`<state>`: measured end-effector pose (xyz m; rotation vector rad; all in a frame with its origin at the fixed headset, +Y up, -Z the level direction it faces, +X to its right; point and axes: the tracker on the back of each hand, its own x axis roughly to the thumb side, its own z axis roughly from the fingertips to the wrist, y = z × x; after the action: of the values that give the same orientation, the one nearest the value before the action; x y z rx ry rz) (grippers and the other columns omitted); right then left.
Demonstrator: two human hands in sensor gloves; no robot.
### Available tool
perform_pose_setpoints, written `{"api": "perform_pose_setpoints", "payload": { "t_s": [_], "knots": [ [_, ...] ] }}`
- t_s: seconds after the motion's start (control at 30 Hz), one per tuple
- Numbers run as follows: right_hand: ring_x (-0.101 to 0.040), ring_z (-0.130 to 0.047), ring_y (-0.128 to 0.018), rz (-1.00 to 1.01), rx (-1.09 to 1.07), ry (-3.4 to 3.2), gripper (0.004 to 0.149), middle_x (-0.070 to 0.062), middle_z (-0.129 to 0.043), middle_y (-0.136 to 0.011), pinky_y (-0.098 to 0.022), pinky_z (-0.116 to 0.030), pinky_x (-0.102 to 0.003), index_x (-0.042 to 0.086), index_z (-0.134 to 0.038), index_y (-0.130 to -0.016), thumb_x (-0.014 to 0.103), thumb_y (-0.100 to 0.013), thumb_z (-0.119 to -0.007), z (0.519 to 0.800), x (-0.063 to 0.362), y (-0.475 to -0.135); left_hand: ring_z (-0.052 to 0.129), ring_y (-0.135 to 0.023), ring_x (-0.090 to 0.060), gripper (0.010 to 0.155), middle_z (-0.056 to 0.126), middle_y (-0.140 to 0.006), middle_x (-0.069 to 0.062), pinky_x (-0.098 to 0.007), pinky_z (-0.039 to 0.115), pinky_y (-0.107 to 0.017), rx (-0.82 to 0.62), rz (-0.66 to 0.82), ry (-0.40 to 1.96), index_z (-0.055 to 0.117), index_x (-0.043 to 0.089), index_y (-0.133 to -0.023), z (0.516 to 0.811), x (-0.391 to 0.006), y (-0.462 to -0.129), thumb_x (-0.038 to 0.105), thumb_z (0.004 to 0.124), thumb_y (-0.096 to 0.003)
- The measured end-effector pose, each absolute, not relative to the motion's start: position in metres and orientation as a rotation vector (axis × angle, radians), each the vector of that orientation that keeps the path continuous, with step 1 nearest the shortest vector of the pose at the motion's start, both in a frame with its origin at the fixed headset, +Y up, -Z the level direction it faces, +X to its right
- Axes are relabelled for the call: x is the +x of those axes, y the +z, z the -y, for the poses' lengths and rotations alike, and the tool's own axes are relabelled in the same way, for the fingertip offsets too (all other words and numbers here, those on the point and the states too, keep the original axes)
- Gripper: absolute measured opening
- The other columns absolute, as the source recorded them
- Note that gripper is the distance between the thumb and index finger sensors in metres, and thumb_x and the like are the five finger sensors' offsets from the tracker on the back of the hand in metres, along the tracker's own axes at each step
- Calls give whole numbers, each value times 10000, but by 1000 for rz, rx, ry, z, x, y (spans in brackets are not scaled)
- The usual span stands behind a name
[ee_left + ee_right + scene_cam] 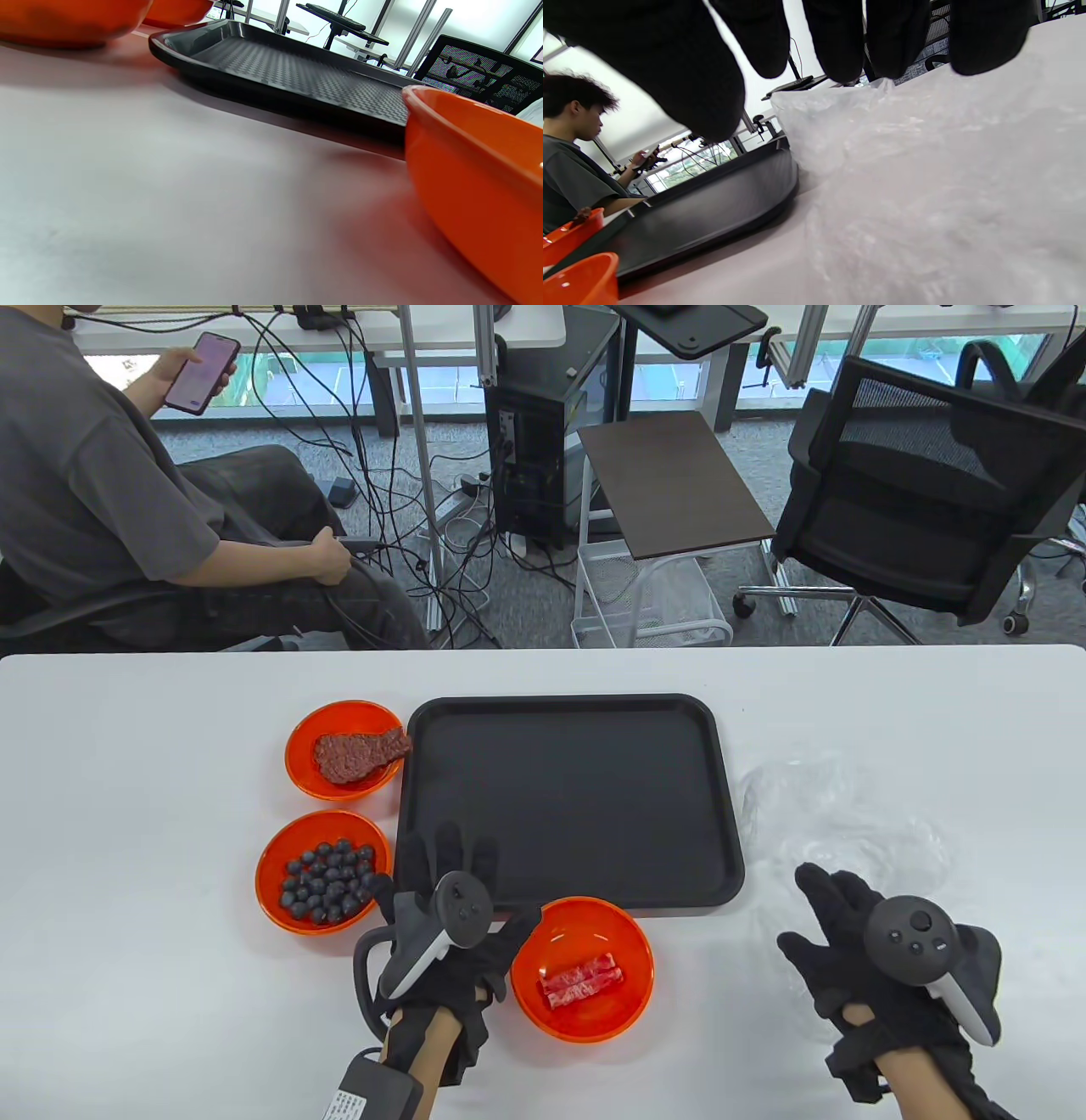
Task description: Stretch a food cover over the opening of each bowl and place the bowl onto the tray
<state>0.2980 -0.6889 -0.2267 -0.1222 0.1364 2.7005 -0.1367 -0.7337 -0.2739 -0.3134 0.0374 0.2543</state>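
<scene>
Table view showed the white table (153,780) with the black tray (568,802) at its middle, bare of bowls. Three orange bowls stood uncovered beside it: the bowl of brown meat (344,751) at the tray's far left corner, the bowl of blueberries (322,869) nearer on the left, and the bowl of sliced meat (583,967) just at the tray's near edge. A heap of clear food covers (840,814) lay right of the tray.

By that layout the task was at its first step, picking up a cover. The right hand (857,950) hung over the near edge of the heap with fingers spread and straight, grasping nothing; the right wrist view had the fingertips (840,51) just above the crinkled film. The left hand (441,916) lay flat and released on the table between the blueberry bowl and the sliced-meat bowl.

The next move probably called for pinching a single cover free of the heap, then bringing it over the nearest bowl so both hands could stretch its rim.
</scene>
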Motion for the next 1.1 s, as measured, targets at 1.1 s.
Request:
{"api": "perform_pose_setpoints", "payload": {
  "t_s": [1.1],
  "knots": [
    [-301,-1088,-577,449,250,2882,406,-43,-1020,-754,-367,-987,-349,250,-969,-781,238,-378,-1022,656,217,-232,-283,-1051,-159,907,-161,-1180,152,-562,-162,-664,-298,-87,196,59,513,-1115,719,-145,-269,913,370,-363]
  ]
}}
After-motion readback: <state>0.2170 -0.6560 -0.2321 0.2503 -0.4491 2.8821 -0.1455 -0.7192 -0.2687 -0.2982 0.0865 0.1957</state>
